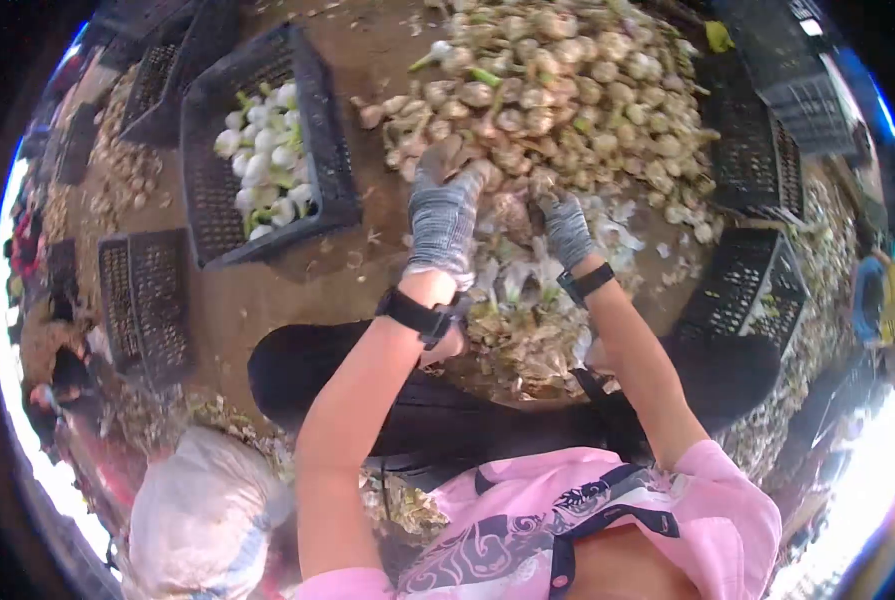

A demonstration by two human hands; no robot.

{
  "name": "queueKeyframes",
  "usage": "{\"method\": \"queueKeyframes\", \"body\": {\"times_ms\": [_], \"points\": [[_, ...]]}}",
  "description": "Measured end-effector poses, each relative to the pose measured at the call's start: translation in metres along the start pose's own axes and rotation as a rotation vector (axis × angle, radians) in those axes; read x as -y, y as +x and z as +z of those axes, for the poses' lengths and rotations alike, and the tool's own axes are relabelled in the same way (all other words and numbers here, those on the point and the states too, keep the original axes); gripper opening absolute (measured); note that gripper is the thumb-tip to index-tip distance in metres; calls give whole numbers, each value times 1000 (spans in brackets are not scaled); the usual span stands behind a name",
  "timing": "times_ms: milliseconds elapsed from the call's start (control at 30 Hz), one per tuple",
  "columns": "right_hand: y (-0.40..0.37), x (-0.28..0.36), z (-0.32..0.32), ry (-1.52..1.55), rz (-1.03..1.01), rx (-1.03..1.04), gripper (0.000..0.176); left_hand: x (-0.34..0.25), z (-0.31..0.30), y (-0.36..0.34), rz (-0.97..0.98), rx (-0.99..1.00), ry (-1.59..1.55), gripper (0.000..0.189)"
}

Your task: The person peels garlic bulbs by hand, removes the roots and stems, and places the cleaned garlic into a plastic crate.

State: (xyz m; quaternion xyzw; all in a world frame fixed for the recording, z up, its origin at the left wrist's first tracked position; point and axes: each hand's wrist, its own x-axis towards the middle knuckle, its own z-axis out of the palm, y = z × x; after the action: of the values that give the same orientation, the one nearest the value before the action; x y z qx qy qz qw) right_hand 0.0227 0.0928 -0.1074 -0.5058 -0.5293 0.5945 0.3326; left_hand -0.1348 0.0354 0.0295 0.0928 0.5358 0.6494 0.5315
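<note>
A large heap of unpeeled garlic bulbs lies in front of me. My left hand, in a grey glove with dark fingertips, reaches to the heap's near edge, its fingers bent around a garlic bulb. Just to the right is my right hand, gloved too, fingers curled at the near edge of the bulbs; what it holds, if anything, is too small to tell. Between and below the hands lie loose skins and peelings. A black crate at the left holds clean white bulbs with green stems.
Empty-looking black crates stand at the left and right. A white sack is at the lower left. More garlic lies at the far left. My bent legs frame the peelings.
</note>
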Motion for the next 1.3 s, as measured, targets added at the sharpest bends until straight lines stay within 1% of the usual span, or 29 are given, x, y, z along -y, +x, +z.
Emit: {"method": "queueKeyframes", "body": {"times_ms": [67, 100, 133, 167, 200, 233, 267, 300, 333, 433, 467, 533, 600, 633, 700, 733, 800, 833, 867, 900, 933, 1000, 1033, 1067, 1133, 1167, 1200, 1267, 1300], "points": [[-17, 44, -17, 428, 264, 84, 23, 29, 5, 0, 27, 101, 307, 57], [-24, 60, -22, 435, 249, 60, 23, 43, -7, 8, 147, 282, 651, 72], [-31, 73, -26, 417, 246, 76, 34, 42, 4, 2, 153, 308, 659, 72], [-35, 78, -31, 399, 244, 95, 45, 43, 13, -8, 170, 401, 587, 72], [-35, 73, -37, 409, 232, 78, 45, 40, 22, -19, 185, 493, 513, 73], [-33, 64, -41, 302, 16, 58, 37, 31, 28, -32, 109, 524, 281, 68], [-33, 55, -47, 189, -195, 37, 31, 31, 31, -33, 107, 542, 289, 68], [-54, 98, -51, 107, -104, 112, 36, 32, 32, -34, 95, 565, 223, 65], [-55, 97, -52, 110, -106, 99, 36, 32, 33, -35, 82, 585, 154, 61], [-57, 102, -53, 217, -52, 58, 31, 35, 34, -35, 148, 615, 219, 61], [-59, 107, -55, 219, -54, 55, 31, 36, 33, -35, 171, 619, 247, 61], [-61, 112, -58, 148, -155, 64, 26, 34, 35, -37, 205, 628, 256, 60], [-61, 111, -63, 91, -158, 62, 24, 33, 35, -37, 107, 663, 169, 57], [-61, 111, -65, 32, -161, 61, 21, 34, 32, -34, 107, 664, 168, 57], [-62, 112, -65, 82, -180, 79, 21, 35, 30, -30, 134, 681, 282, 67], [-63, 114, -64, 134, -197, 98, 20, 32, 30, -32, 136, 679, 281, 67], [-67, 118, -65, 148, -191, 112, 20, 26, 31, -39, 65, 643, 166, 60], [-70, 118, -65, 94, -162, 98, 21, 26, 31, -39, 65, 640, 164, 60], [-72, 119, -65, 41, -132, 85, 22, 26, 30, -38, -57, 579, 79, 53], [-75, 122, -62, 75, -154, 123, 25, 26, 30, -36, -178, 516, -6, 51], [-77, 121, -61, 74, -153, 126, 25, 27, 29, -30, -177, 513, -8, 51], [-80, 118, -63, -304, -355, 123, 30, 27, 33, -18, -354, 555, -40, 53], [-82, 117, -62, -494, -454, 121, 32, 20, 42, -22, -462, 449, -63, 55], [-85, 116, -60, -494, -450, 128, 32, 21, 37, -18, -463, 442, -67, 55], [-93, 114, -54, -168, -315, 229, 35, 27, 19, -4, -631, 331, 168, 54], [-101, 115, -53, 93, 22, 233, 35, 30, 15, 9, -682, 338, 268, 51], [-100, 115, -53, 93, 21, 235, 35, 41, 4, 15, -681, 337, 268, 51], [-98, 115, -54, 130, -120, 146, 35, 61, -13, 23, 124, 394, 577, 49], [-93, 103, -59, 112, -102, 173, 36, 15, 26, -19, 141, 295, 555, 40]]}}
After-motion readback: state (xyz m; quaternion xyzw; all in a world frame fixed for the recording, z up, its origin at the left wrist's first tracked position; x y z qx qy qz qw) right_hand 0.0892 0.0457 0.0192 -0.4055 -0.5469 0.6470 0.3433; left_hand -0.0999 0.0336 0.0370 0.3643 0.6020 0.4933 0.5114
